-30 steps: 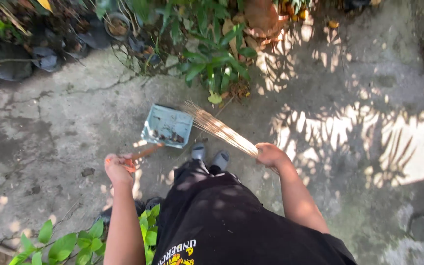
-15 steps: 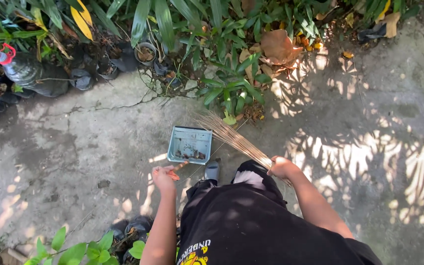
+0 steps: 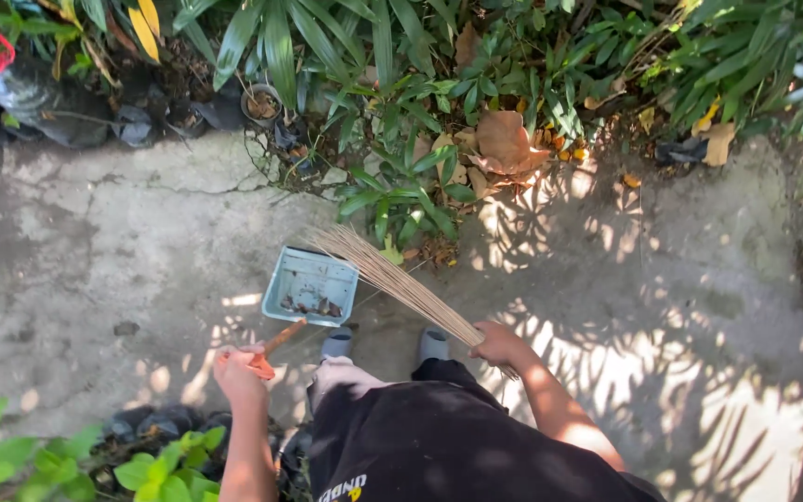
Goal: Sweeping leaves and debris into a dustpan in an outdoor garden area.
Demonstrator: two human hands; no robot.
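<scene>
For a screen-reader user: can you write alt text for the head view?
Seen from above, a person's right hand holds a stick broom over a pale blue dustpan on a concrete path. Their left hand grips the dustpan's orange handle; leafy plants border the path.

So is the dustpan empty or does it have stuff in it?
Not empty. The pale blue dustpan rests on the concrete with a small pile of dark leaf debris along its near edge; most of the tray is bare.

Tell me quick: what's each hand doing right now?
Left hand: closed on the dustpan handle.
Right hand: closed around the stick broom, bristle tips over the dustpan.
</scene>
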